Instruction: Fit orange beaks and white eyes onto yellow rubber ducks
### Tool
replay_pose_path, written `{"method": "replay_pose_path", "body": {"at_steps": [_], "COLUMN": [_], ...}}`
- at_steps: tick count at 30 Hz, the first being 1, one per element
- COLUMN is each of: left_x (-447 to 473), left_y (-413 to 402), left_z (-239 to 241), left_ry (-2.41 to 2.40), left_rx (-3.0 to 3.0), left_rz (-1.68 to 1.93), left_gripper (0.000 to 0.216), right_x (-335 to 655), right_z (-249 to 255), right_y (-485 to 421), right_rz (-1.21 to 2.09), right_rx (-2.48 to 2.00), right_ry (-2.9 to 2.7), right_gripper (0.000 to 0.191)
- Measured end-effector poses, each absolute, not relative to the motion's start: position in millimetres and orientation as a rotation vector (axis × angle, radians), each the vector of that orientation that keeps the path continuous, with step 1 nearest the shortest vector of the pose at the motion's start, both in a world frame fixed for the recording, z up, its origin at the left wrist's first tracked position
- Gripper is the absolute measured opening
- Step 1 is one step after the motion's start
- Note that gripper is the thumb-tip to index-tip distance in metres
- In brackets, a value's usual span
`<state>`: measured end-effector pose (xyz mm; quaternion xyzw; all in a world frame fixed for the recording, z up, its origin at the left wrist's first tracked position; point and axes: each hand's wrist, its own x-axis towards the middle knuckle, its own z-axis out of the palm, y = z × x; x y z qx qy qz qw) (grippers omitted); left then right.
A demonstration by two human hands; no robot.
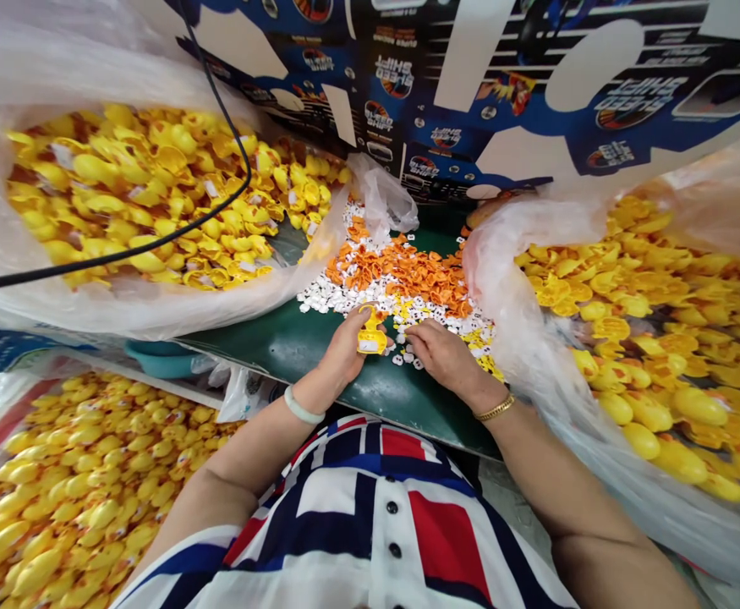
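My left hand (342,348) is closed around a small yellow plastic duck piece (371,334), held just above the dark green table (293,342). My right hand (441,353) rests palm down beside it, fingers curled and pinching among small white round parts (337,296) scattered on the table. Behind both hands lies a heap of orange plastic pieces (420,275). A pale bracelet sits on my left wrist, a gold one on my right.
Clear plastic bags full of yellow duck parts surround the table: one at the upper left (154,194), one at the right (661,338), one low at the left (78,474). A black cable (154,241) crosses the left bag. Printed blue cardboard (471,76) stands behind.
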<state>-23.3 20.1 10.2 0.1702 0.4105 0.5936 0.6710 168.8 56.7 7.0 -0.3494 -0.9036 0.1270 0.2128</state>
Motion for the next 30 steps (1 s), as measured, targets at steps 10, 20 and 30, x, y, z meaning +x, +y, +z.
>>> {"method": "replay_pose_path", "body": {"at_steps": [10,20,30], "left_x": [-10,-5,6], "left_y": [22,23,22], "left_z": [9,2,6], "left_ry": [0.916,1.002,1.051], "left_rx": [0.206,0.136,0.202], "left_rz": [1.418,1.348,1.26], "left_gripper": [0.031,0.028,0.025], "right_x": [150,157,165], "right_z": [-1,-26,-26], "right_y": [32,17,7], "right_rz": [-0.161,-0.083,-0.032], "right_rx": [-0.531,-0.641,-0.746], "right_ry": [-2.533,-2.593,-2.536], "right_gripper": [0.014,0.026,0.022]}}
